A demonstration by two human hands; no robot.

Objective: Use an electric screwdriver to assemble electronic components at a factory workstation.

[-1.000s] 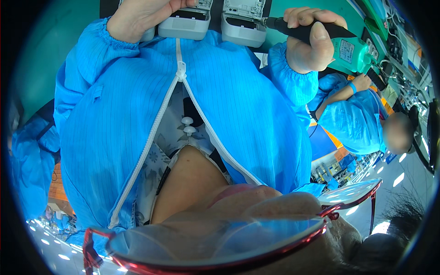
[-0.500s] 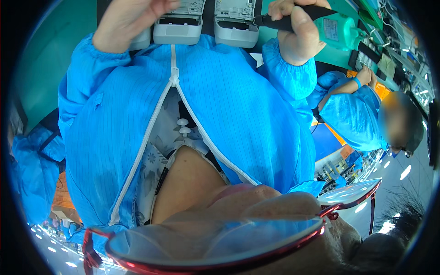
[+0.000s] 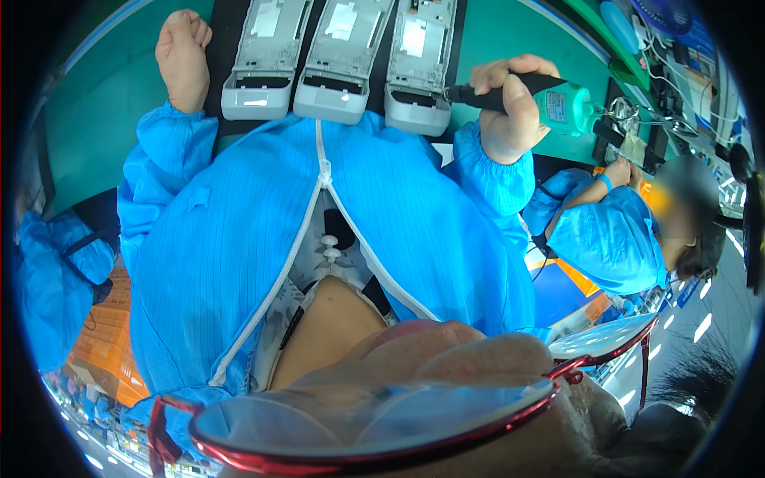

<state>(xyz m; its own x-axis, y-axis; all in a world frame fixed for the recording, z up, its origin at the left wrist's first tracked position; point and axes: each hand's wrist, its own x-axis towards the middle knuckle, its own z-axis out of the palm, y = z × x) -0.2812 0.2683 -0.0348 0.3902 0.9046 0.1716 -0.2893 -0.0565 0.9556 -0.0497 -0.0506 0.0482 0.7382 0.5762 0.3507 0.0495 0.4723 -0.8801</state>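
My right hand [image 3: 514, 107] is wrapped round an electric screwdriver [image 3: 567, 110] with a black front and a green body. It lies nearly level, its tip pointing left at the right edge of a light grey plastic housing [image 3: 416, 113]; whether it touches cannot be told. To the left of that housing lie a middle grey housing [image 3: 331, 102] and a left one [image 3: 255, 103], all with their open inner sides up. My left hand [image 3: 185, 64] is apart from them, beyond the left housing. Its fingers are curled closed, and anything inside them is hidden.
A black mat [image 3: 213, 76] lies under the housings on a green work surface [image 3: 96, 119]. At the right, a co-worker in a blue smock [image 3: 610, 235] works with both hands close together. Cables and a green shelf edge [image 3: 582, 40] are at the upper right.
My left hand has moved left, away from the housings, with its fingers now curled. The view has shifted, so more of the housings shows. My right hand still grips the screwdriver by the right housing.
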